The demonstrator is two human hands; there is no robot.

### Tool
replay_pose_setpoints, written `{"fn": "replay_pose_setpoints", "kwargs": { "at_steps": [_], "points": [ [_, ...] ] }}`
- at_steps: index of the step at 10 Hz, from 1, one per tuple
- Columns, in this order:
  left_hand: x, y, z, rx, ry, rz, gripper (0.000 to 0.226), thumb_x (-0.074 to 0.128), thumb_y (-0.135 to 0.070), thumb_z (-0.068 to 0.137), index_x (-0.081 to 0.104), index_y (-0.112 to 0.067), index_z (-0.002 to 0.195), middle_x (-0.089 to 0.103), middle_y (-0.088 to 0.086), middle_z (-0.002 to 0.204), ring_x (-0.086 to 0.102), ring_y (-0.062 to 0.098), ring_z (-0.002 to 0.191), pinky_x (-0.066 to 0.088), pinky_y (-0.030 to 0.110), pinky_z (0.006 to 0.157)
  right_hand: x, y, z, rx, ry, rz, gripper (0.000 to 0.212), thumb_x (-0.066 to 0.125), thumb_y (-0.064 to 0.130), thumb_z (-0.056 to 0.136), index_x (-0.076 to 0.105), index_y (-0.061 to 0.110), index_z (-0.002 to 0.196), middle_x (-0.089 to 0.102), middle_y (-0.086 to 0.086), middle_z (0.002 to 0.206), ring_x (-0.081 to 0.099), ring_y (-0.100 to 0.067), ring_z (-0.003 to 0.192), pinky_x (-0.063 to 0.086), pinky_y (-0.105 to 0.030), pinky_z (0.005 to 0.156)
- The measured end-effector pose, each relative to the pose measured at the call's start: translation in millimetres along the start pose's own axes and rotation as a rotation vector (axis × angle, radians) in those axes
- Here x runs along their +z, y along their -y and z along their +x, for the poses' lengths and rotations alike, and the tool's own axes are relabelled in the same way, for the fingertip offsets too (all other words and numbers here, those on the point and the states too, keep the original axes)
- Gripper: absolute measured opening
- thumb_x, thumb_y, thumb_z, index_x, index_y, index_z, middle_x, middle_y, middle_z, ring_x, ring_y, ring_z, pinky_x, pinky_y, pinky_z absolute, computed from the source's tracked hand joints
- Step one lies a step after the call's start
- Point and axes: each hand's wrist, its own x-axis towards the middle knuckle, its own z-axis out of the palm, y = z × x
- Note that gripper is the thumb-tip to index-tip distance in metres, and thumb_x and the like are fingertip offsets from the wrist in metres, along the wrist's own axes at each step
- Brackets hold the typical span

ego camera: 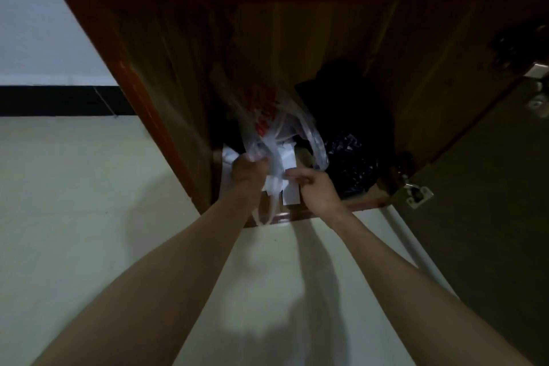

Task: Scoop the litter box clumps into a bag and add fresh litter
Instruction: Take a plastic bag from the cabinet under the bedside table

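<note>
Dim room w/ pale floor [89, 187], white wall at upper left w/ a dark baseboard [59, 99] along its bottom. Dark reddish wood cabinet [148, 47] fills top of view, door [490, 217] swung open on the right; metal hinges [419, 194] show on the door's inner edge, a 2nd one higher near the right edge.

Both bare forearms reach fwd into the cabinet's low opening. Left hand [248, 171] is clenched round the gathered neck of a clear plastic bag [267, 119] w/ red print; bag stands up from the fist, blurred, inside the opening, one loop handle drooping to the right. Right hand [318, 184] pinches white plastic [289, 187] just beside the left fist, thumb and fingers closed on its edge. Can't tell if that white piece is part of the same bag or a separate one. More white plastic sits behind the hands, thin white strips hang down over the cabinet's bottom edge.

Right of the bags, deeper in: a dark bundle [350, 128], black w/ faint pale pattern, too dark to ID.

Arm shadows fall on the floor below.
</note>
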Motion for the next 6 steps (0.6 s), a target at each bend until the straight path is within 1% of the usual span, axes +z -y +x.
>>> {"fn": "replay_pose_setpoints", "kwargs": {
  "at_steps": [1, 2, 3, 4, 5, 6],
  "points": [
    [-15.1, -2.0, 1.3, -0.071, -0.130, -0.066, 0.039, 0.046, -0.013, 0.095, 0.042, 0.001, 0.131, 0.048, 0.022, 0.132, 0.047, 0.033, 0.123, 0.044, 0.025, 0.084, 2.5, -10.8, 13.8, 0.102, -0.096, -0.036, 0.023, 0.043, -0.001, 0.093, 0.066, 0.001, 0.092, 0.064, -0.010, 0.098, 0.057, -0.015, 0.088, 0.047, -0.029, 0.089],
    [-28.8, 33.3, 1.0, 0.265, -0.100, 0.881, 0.055, 0.036, -0.030, 0.097, 0.013, -0.010, 0.143, 0.047, 0.000, 0.130, 0.031, 0.017, 0.132, 0.022, 0.027, 0.111, 17.6, 0.5, 20.5, 0.353, -0.009, 0.246, 0.025, 0.045, 0.013, 0.096, 0.056, 0.011, 0.075, 0.058, -0.008, 0.072, 0.053, -0.015, 0.059, 0.044, -0.019, 0.045],
    [-45.2, 29.4, -2.8, 0.226, -0.193, 0.804, 0.055, 0.027, -0.038, 0.100, 0.004, -0.016, 0.145, 0.051, -0.019, 0.117, 0.020, 0.003, 0.134, 0.009, 0.016, 0.112, 34.7, 10.5, 33.5, 0.470, 0.067, 0.610, 0.019, 0.046, 0.020, 0.097, 0.054, 0.006, 0.087, 0.053, -0.005, 0.062, 0.049, -0.011, 0.047, 0.035, -0.020, 0.042],
    [-32.9, 31.7, -12.7, 0.354, -0.120, 0.557, 0.051, 0.037, -0.012, 0.096, 0.015, -0.007, 0.142, 0.026, 0.015, 0.144, 0.024, 0.028, 0.137, 0.019, 0.037, 0.114, 36.6, 20.1, 41.2, 0.565, 0.057, 0.826, 0.018, 0.045, 0.017, 0.098, 0.050, 0.005, 0.086, 0.050, -0.007, 0.065, 0.043, -0.006, 0.028, 0.032, -0.015, 0.032],
    [-34.7, 12.7, -25.4, 0.151, -0.063, 0.380, 0.044, 0.037, -0.014, 0.098, 0.021, -0.004, 0.138, 0.030, 0.017, 0.142, 0.031, 0.028, 0.133, 0.025, 0.034, 0.109, 28.8, 29.3, 29.5, 0.523, 0.048, 0.860, 0.020, 0.042, 0.011, 0.099, 0.049, 0.007, 0.080, 0.052, -0.004, 0.064, 0.042, -0.001, 0.027, 0.029, -0.011, 0.029],
    [-42.9, -1.6, -42.2, 0.068, -0.122, 0.041, 0.032, 0.030, -0.014, 0.100, 0.035, -0.004, 0.131, 0.042, 0.013, 0.136, 0.040, 0.026, 0.127, 0.033, 0.026, 0.098, 13.2, 30.0, 2.6, 0.459, 0.088, 0.817, 0.025, 0.039, 0.011, 0.099, 0.054, 0.009, 0.079, 0.054, 0.003, 0.051, 0.043, 0.001, 0.031, 0.025, -0.010, 0.034]
  ]
}}
